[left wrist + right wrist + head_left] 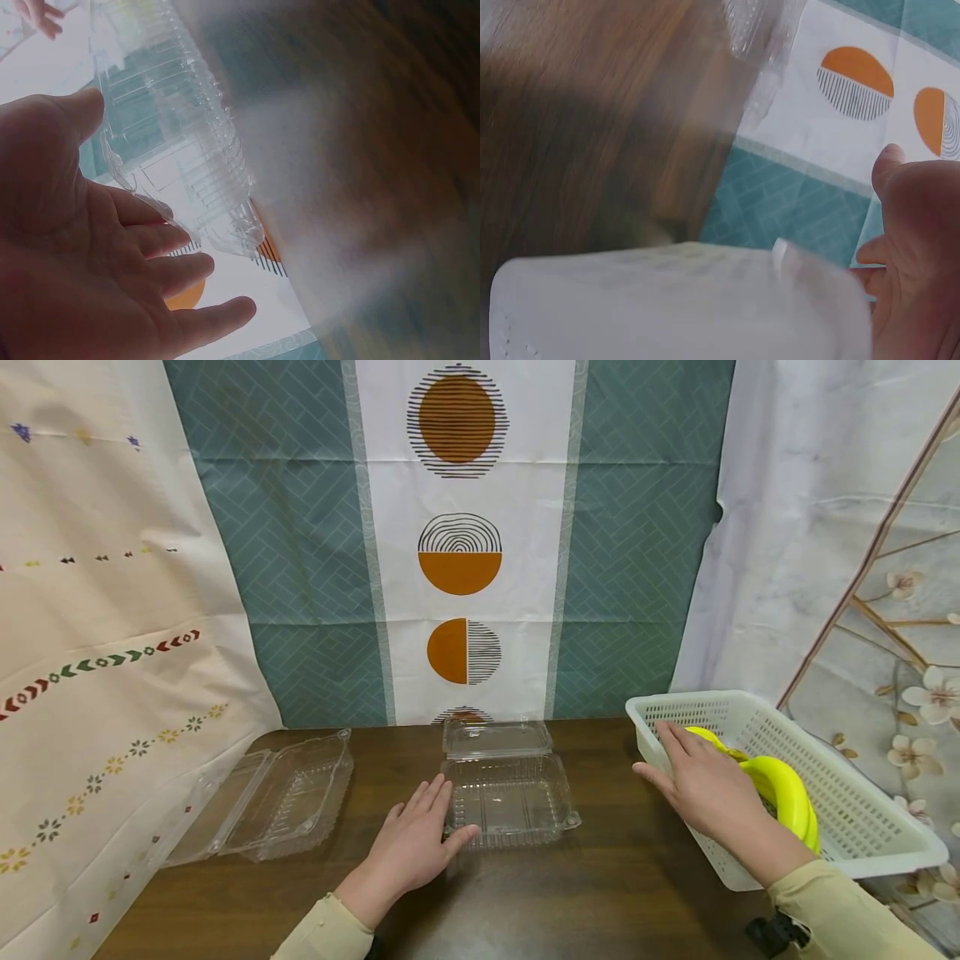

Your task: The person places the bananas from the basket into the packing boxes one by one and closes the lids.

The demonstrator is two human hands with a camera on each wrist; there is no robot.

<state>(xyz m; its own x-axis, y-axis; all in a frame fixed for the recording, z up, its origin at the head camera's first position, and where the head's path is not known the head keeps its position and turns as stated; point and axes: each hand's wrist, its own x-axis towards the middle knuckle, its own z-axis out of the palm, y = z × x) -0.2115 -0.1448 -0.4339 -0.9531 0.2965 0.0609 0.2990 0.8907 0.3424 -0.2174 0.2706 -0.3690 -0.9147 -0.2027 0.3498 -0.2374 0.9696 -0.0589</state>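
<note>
My left hand [414,843], fingers extended, is at the left side of an open clear plastic clamshell container [510,793] in the middle of the table. In the left wrist view the fingertips lie close to the container's rim [161,210]; whether they touch it I cannot tell. Over the near left part of a white plastic basket [862,827] hovers my right hand [708,785], its fingers fairly straight and holding nothing. Yellow bananas [787,793] lie in that basket, partly hidden behind the right hand and wrist.
A second open clear clamshell container [292,802] stands at the left, its lid towards the left curtain [135,693]. Behind the brown wooden table [562,902] hangs a patterned cloth [637,568]. A flowered cloth [847,527] hangs beside the basket on the right.
</note>
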